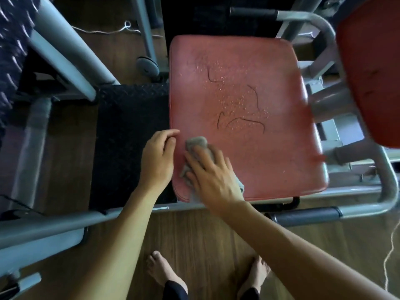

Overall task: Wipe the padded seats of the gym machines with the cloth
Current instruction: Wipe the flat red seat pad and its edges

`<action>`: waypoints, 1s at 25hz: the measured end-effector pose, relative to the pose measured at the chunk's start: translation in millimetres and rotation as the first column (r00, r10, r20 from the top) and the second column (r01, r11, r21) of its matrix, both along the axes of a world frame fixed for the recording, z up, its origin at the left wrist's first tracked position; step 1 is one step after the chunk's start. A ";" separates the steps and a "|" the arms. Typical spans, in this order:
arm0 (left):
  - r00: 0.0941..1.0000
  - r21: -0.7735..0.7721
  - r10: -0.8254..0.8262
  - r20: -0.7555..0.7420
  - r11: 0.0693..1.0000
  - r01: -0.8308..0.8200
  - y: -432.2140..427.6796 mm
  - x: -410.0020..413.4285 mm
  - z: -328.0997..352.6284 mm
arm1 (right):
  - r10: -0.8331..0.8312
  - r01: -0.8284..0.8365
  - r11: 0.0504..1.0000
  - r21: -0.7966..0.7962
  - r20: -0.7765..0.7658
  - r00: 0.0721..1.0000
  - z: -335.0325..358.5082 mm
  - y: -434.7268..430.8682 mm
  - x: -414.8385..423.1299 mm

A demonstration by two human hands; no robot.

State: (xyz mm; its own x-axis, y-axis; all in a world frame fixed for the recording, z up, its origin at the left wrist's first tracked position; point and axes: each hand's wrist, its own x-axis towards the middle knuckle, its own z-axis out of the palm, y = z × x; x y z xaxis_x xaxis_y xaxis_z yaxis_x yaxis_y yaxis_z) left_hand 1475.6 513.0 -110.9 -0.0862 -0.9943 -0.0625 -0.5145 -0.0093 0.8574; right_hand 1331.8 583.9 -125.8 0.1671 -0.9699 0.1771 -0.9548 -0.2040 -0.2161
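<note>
A red padded seat (249,61) fills the middle of the view, with droplets and a few dark curled strands (244,105) in its centre. A grey cloth (195,142) lies bunched on the seat's near-left corner. My right hand (211,174) presses flat on the cloth with straight, spread fingers. My left hand (158,156) rests at the seat's left edge, fingers loosely curled, holding nothing.
A second red pad (372,61) stands at the right. Grey metal frame tubes (387,180) with dark foam grips (307,216) ring the seat. A black tread plate (129,126) lies left of it. My bare feet (164,271) stand on the wooden floor.
</note>
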 end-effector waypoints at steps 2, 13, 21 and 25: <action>0.997 0.001 0.073 -0.004 0.997 -0.073 3.2 -9.0 -4.6 | 0.167 -0.166 0.986 0.017 -0.079 0.983 -0.8 2.0 -36.5; 0.909 -0.213 0.140 0.394 0.975 -0.058 8.7 -79.4 -17.8 | -0.225 0.214 0.971 0.110 0.103 0.969 0.7 1.3 -142.4; 0.806 -0.266 0.225 0.548 0.960 -0.087 10.2 -91.6 -24.7 | 0.233 -0.235 0.966 0.107 0.025 0.972 -0.1 12.3 -260.3; 0.789 -0.278 0.245 0.563 0.955 -0.098 11.8 -92.1 -23.6 | -0.088 0.082 0.995 0.055 0.113 0.990 -1.9 -20.4 -275.6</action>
State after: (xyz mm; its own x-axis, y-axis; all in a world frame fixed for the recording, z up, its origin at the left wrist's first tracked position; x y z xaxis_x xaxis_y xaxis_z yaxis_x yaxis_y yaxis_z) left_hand 1383.5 524.7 -134.5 0.0676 -0.9815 0.1794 -0.9248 0.0059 0.3805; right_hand 1056.2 563.5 -127.7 0.0647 -0.9878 0.1417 -0.9364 -0.1092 -0.3336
